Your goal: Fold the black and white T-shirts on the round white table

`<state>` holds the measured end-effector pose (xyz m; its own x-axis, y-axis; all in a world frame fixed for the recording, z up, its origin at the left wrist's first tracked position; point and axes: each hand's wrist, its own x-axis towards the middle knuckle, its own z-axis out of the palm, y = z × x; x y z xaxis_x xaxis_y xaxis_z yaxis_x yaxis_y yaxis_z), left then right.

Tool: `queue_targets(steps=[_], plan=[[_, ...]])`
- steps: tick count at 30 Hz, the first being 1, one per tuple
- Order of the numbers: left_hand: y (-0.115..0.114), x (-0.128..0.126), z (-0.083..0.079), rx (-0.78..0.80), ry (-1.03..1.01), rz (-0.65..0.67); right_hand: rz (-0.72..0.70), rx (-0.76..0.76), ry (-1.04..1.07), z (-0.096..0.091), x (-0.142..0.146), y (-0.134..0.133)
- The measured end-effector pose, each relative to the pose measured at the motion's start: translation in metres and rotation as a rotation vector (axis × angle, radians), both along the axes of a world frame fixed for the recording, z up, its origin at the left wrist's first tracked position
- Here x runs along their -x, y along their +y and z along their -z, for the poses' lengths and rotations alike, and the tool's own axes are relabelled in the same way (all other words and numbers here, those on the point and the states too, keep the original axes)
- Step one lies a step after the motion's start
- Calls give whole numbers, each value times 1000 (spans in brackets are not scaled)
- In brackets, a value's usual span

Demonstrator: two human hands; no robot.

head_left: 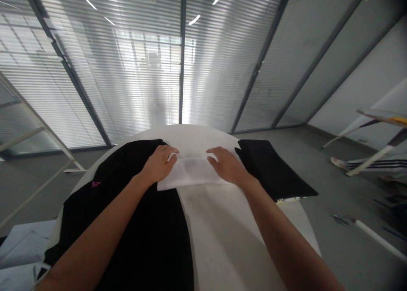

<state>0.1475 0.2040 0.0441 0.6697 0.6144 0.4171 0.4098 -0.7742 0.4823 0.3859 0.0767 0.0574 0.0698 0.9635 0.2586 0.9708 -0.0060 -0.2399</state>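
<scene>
A folded white cloth (pixel 190 172) lies near the far side of a round white table (pixel 222 231). My left hand (pixel 159 163) rests on the cloth's left end, fingers curled over its top edge. My right hand (pixel 226 163) lies on the cloth's right end, fingers stretched flat and pressing down. A large black garment (pixel 140 223) with a small pink mark covers the left half of the table, under my left forearm. A folded black garment (pixel 270 168) sits at the table's right edge, just beyond my right hand.
Glass walls with blinds (pixel 143 62) stand behind the table. A white ladder frame (pixel 34 134) leans at the left. White bars and a striped item (pixel 375 161) lie on the grey floor at the right. Papers (pixel 19 248) sit at the lower left.
</scene>
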Motion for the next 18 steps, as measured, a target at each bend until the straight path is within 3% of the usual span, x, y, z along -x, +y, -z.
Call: queue_targets(steps=[3,7,18], plan=[[-17,-17,25,-43,157,39,6,-19,-97,28,30,10],[-18,-19,49,109,335,39,41,72,-134,58,38,18],[-7,-13,56,162,356,-16,273,140,-122,71,-9,14]])
